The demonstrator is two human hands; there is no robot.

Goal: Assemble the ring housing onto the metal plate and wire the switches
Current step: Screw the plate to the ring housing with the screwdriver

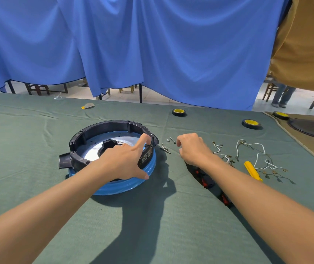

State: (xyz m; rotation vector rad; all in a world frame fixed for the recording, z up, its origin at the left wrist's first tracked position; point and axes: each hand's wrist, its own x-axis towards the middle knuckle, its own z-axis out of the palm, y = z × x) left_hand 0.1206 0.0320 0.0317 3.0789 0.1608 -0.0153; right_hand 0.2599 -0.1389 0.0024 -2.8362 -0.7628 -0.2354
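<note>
Tabletop (38, 130), green cloth. Ring housing (79, 139) sits over the metal plate (92, 154), left of centre, on a blue rim (133, 185). Seating looks done. Wiring not begun, I judge: switches (206, 180) lie under the right forearm, wires (257, 149) well apart, unattached. Screws (165, 148) loose beside the housing, so fastening likely remains.

Left grip (121, 159) spread, index tip pressing the housing's right rim, thumb on the blue rim. Right grip (192, 147) hovers over the screws, fingers curled; pinching one or not, cannot tell.
</note>
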